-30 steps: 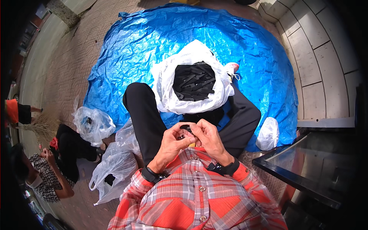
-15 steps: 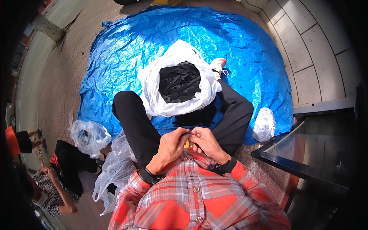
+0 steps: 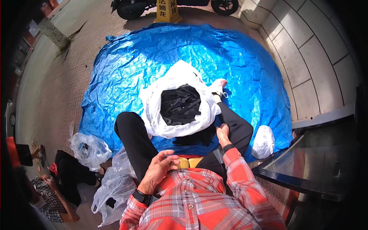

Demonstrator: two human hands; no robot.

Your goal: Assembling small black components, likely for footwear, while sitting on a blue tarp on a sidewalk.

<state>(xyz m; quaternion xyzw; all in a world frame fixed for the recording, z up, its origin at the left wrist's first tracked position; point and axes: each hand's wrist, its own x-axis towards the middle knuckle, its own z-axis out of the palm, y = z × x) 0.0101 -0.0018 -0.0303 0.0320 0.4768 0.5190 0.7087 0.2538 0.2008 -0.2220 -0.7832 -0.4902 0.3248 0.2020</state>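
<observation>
I sit with legs bent around a white plastic bag (image 3: 151, 124), its mouth wide and full of flat black strips (image 3: 180, 103). My left hand (image 3: 159, 168) hovers before my belly, fingers loosely bent and apart; no held thing can be made out. By my right thigh, my right hand (image 3: 222, 135) is closed, its fingertips turned down and hidden. Whatever it may hold does not show. Beside it, a dark heap of black pieces (image 3: 197, 138) lies in shadow between my legs, in front of the bag.
A blue tarp (image 3: 119, 84) spreads under everything. Clear plastic bags (image 3: 115, 188) lie left; a tied white bag (image 3: 263, 142) stands right, near a dark-framed glass panel (image 3: 306, 161). Another person (image 3: 53, 191) sits at left. Beyond the tarp are a yellow floor sign (image 3: 167, 11) and a motorbike (image 3: 130, 9).
My hands, together at my belly before, are now apart. The right one has moved forward and right to the black heap; the left has lowered to the left. The view has tilted up.
</observation>
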